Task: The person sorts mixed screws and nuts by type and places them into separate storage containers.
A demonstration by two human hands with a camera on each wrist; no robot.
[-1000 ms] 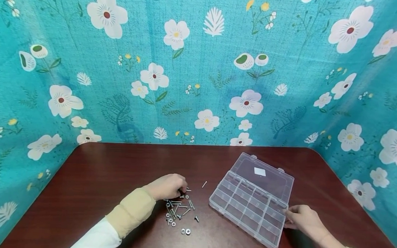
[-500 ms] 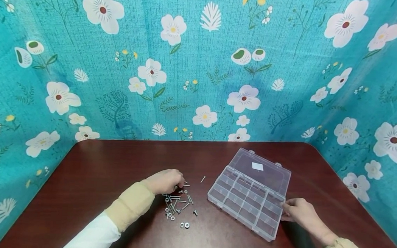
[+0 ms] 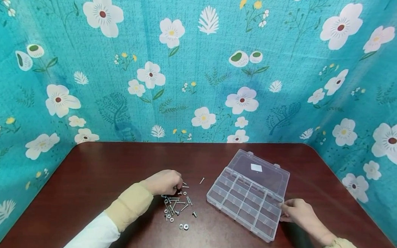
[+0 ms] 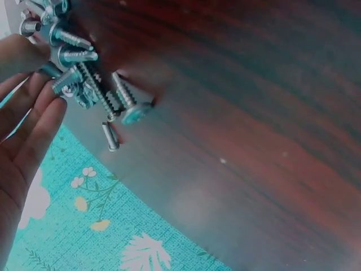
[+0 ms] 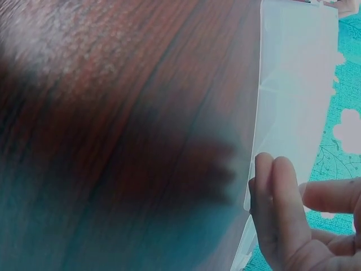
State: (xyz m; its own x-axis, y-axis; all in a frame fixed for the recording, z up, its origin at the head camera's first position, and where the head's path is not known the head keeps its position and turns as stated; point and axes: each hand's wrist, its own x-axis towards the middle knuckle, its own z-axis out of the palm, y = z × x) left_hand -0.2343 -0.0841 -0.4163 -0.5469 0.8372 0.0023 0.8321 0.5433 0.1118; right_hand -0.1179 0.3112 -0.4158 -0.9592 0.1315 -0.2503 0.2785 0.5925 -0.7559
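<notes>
Several metal screws and nuts (image 3: 176, 202) lie in a loose pile left of the middle of the table. My left hand (image 3: 165, 182) reaches down over the far left side of the pile. In the left wrist view its thumb and fingertips are close together among the screws (image 4: 76, 53); I cannot tell whether one is pinched between them. To the right is a clear plastic compartment box (image 3: 239, 214) with its lid (image 3: 267, 177) laid back, its compartments bare. My right hand (image 3: 296, 215) holds the box's right side, thumb at the rim and fingers along the outer wall.
A single screw (image 3: 202, 180) lies apart beyond the pile, another short screw (image 3: 194, 214) to its right. Two larger nuts (image 3: 183, 226) sit nearer me. The dark red table (image 3: 124, 157) ends against a blue flowered cloth (image 3: 201, 71).
The head view has shifted slightly. My left hand stays at the far left side of the pile with small finger movement; my right hand keeps its hold on the box.
</notes>
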